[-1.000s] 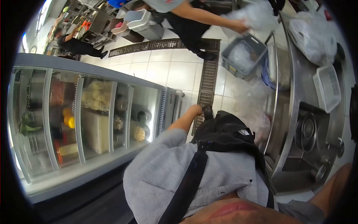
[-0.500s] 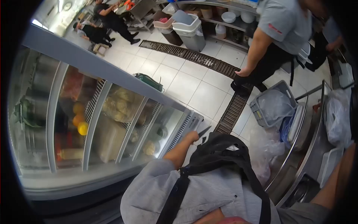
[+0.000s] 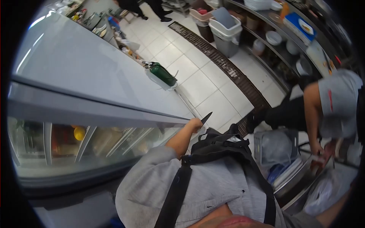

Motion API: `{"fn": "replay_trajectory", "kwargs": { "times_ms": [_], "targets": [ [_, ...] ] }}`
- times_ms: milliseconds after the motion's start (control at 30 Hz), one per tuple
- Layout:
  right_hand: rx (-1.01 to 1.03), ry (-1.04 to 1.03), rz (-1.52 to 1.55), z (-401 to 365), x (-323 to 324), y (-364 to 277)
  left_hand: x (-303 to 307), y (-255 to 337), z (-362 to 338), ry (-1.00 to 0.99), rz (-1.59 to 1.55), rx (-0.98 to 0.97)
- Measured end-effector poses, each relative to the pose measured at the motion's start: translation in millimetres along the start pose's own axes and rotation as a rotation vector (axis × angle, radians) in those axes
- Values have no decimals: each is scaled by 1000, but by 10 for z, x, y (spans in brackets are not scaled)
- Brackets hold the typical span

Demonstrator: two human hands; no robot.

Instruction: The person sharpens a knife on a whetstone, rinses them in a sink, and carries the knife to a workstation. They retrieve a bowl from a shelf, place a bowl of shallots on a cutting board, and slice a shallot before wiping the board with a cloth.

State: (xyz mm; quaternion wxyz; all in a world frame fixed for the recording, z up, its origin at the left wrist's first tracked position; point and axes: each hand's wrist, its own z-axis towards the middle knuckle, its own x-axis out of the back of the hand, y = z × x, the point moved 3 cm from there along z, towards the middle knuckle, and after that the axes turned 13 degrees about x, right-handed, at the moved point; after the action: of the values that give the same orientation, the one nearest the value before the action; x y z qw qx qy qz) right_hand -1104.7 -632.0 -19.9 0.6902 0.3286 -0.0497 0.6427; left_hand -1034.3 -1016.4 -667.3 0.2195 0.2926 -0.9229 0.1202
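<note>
My left hand [image 3: 196,124] is closed around a knife [image 3: 206,117] beside the edge of the refrigerator [image 3: 95,87]. The knife's dark blade points up and away from my body, above the white floor tiles. Behind the glass, shelves hold food, including a yellow round fruit [image 3: 79,133]. Of my right side, only the forearm [image 3: 334,211] shows at the lower right; the hand is out of sight. Near that arm, a clear plastic bag [image 3: 323,192] lies on a steel counter.
A co-worker [image 3: 338,102] leans over the counter at right, a hand near a reddish item [image 3: 323,155]. A grey crate [image 3: 260,148] stands below. A floor drain grate [image 3: 220,62] crosses the tiles. Bins [image 3: 226,38] and loaded shelves [image 3: 273,49] are behind. A green object [image 3: 162,75] sits by the refrigerator.
My view has shifted, so less of the refrigerator's inside and more of its pale outer surface shows. The co-worker has bent toward the counter. My left hand still holds the knife.
</note>
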Motion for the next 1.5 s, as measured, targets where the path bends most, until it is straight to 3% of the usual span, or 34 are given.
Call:
{"fn": "replay_trajectory", "kwargs": {
  "times_ms": [33,133,200,267,333,400,433,500,600,667,733,767,833,900,933,967,1000,1033,1067,1100,1167,1233,1267,1333,1367,1433,1500],
  "targets": [
    [9,24,24,-91,-88,197,96,18,59,167,366,-280],
    [16,66,96,-314,-410,783,34,-425,1360,25,-210,-17],
    [44,102,157,-374,-650,1129,398,-312,869,19,-254,-35],
    [101,139,202,-402,-871,1376,629,-353,868,57,-475,-157],
    [166,181,240,-416,-1163,1696,882,-393,1073,30,-353,-195],
    [232,208,273,-357,-1498,2011,1072,-446,1219,-7,-630,169],
    [256,218,291,-327,-1664,2195,1076,-447,1332,-12,-655,170],
    [310,239,312,-166,-2049,2486,1091,-545,1635,262,152,-192],
    [366,252,294,95,-2516,2977,1569,-584,1599,62,158,-148],
    [397,284,261,284,-2763,3360,1802,-607,1663,10,219,-220],
    [372,331,257,311,-3034,3808,1795,-754,2126,-23,209,-245],
    [317,344,258,277,-3216,4026,1936,-786,2304,-10,201,-248],
    [24,271,311,26,-3718,4461,2236,-991,2599,-218,-132,-50],
    [-645,5,396,-650,-4606,4709,2560,-1154,2791,-183,-234,-37],
    [-979,-173,458,-1199,-5083,4790,2811,-1177,2908,-156,-330,-16],
    [-1280,-335,554,-2065,-5535,4808,3058,-1139,3056,-17,-28,-159],
    [-1431,-499,555,-2706,-5923,4671,3293,-1125,3197,123,276,-291],
    [-1411,-666,468,-3210,-6229,4491,3531,-1274,3334,9,-98,-119],
    [-1532,-862,486,-3859,-6518,4245,3947,-1266,3361,27,-90,-118],
    [-1491,-1017,472,-4322,-6815,3986,4294,-1291,3357,89,96,-139],
    [-1473,-1017,623,-4131,-7222,4063,4915,-1188,3448,144,288,-150],
    [-1412,-983,695,-4072,-7680,4483,5503,-1251,3803,26,-686,280],
    [-1360,-934,673,-4022,-7984,4841,6141,-1070,3554,49,-748,323],
    [-1316,-866,686,-3906,-8670,5488,6731,-1026,3867,364,-430,46],
    [-1327,-837,708,-3859,-9021,5945,7184,-930,3839,347,-547,90],
    [-1049,-636,641,-3459,-9583,6793,8151,-655,3480,282,-792,112],
    [-1026,-464,778,-2384,-9705,7579,8823,-614,3665,239,-924,50]
  ]
}}
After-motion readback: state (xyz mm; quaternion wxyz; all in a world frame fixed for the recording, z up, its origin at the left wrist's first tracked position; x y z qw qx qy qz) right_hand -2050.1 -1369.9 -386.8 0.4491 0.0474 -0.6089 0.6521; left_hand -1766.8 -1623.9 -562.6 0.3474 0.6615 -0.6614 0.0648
